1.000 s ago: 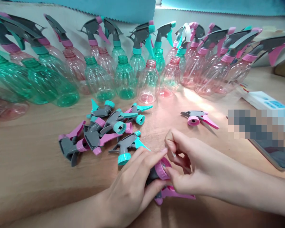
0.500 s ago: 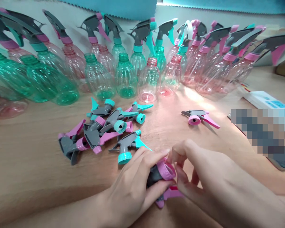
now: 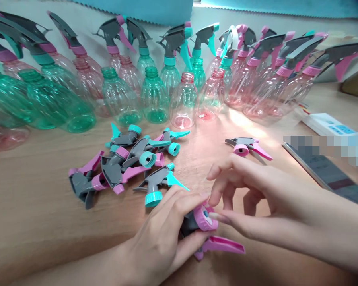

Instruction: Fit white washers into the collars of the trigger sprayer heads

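Observation:
My left hand (image 3: 164,234) is wrapped round a grey spray head with a pink collar (image 3: 203,219) and a pink trigger, held low over the wooden table (image 3: 32,206). My right hand (image 3: 256,198) hovers just to the right of it with fingers spread. Its thumb tip touches the pink collar's rim. Nothing shows inside that hand.
A pile of several loose teal and pink spray heads (image 3: 128,163) lies left of centre, and a single pink one (image 3: 246,146) lies to the right. Green and pink bottles (image 3: 181,99), some with heads fitted, line the back. A phone (image 3: 328,174) and a white power strip (image 3: 325,124) lie at right.
My right hand's fingers have opened and lifted away from the pink collar; the small white piece pinched a second ago is no longer visible. The left hand keeps its grip.

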`<move>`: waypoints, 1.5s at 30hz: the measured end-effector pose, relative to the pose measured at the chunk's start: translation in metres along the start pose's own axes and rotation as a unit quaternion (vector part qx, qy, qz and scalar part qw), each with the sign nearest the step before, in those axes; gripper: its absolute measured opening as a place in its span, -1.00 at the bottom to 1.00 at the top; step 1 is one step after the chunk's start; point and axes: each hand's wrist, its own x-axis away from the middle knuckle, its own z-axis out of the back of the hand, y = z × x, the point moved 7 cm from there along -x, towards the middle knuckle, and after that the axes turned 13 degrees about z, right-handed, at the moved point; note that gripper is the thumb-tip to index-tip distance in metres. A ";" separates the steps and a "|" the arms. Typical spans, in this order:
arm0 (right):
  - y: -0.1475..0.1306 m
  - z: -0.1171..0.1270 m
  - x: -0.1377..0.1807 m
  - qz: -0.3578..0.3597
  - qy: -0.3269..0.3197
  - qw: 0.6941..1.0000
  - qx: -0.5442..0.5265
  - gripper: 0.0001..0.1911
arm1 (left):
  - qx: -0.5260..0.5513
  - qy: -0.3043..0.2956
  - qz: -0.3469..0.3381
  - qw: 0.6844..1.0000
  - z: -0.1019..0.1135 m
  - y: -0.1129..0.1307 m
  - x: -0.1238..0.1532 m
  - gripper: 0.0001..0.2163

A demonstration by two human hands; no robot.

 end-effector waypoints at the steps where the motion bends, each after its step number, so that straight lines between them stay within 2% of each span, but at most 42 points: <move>1: 0.002 -0.002 -0.001 -0.006 -0.020 1.000 -0.018 -0.84 | 0.004 -0.002 0.001 1.000 0.000 0.000 -0.001 -0.59; 3: 0.005 -0.005 -0.003 -0.018 -0.047 0.998 -0.048 -0.87 | 0.009 -0.002 0.002 1.000 0.000 -0.001 -0.001 -0.59; 8: 0.011 -0.008 -0.007 -0.058 -0.065 0.990 -0.111 -0.87 | 0.008 -0.005 0.002 1.000 0.000 -0.001 0.000 -0.59; 17: 0.015 -0.015 -0.002 -0.092 -0.100 0.985 -0.108 -0.86 | -0.002 -0.008 0.001 1.000 -0.001 -0.002 0.001 -0.60; 23: 0.019 -0.021 -0.003 -0.095 -0.087 0.976 -0.177 -0.84 | -0.005 -0.005 -0.008 1.000 0.000 0.001 0.001 -0.63; 29: 0.017 -0.034 -0.006 -0.091 -0.070 0.958 -0.264 -0.73 | 0.002 0.005 -0.019 1.000 0.002 0.003 0.000 -0.67; 35: 0.013 -0.033 -0.007 -0.042 0.002 0.987 -0.154 -0.71 | 0.003 0.007 -0.008 1.000 0.000 -0.002 0.002 -0.64; 40: 0.007 -0.026 -0.009 0.004 0.041 0.998 -0.037 -0.72 | -0.022 0.024 -0.018 0.999 0.002 0.001 0.004 -0.70; 45: -0.001 -0.021 -0.007 0.027 0.020 0.996 0.083 -0.81 | -0.031 0.033 -0.010 0.999 0.002 0.002 0.002 -0.69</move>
